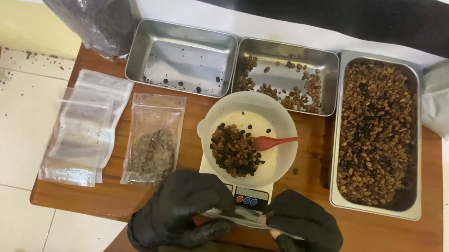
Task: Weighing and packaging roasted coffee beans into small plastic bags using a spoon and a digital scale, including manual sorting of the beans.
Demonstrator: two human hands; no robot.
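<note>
my left hand (181, 207) in its black glove is curled, fingertips pinching the left end of a small clear plastic pouch (243, 219), and my right hand (306, 231), gloved the same, pinches the right end; the pouch lies flat between them at the near edge, just in front of the scale. under everything is the brown wooden table (413, 240). on its right side sits the long steel tray (380, 133) heaped with brown beans. at the far edge stand two smaller steel trays: the left one (181, 57) holds only a few dark specks, the middle one (286, 76) a scatter of beans. just near of them, a white round plastic bowl (249, 135) rests on the white digital scale (249, 197), with a pile of dark beans and a red plastic spoon (273, 143) lying inside. to the left lies a clear zip bag of greenish beans (153, 140), and farther left a stack of clear zip bags (83, 129).
</note>
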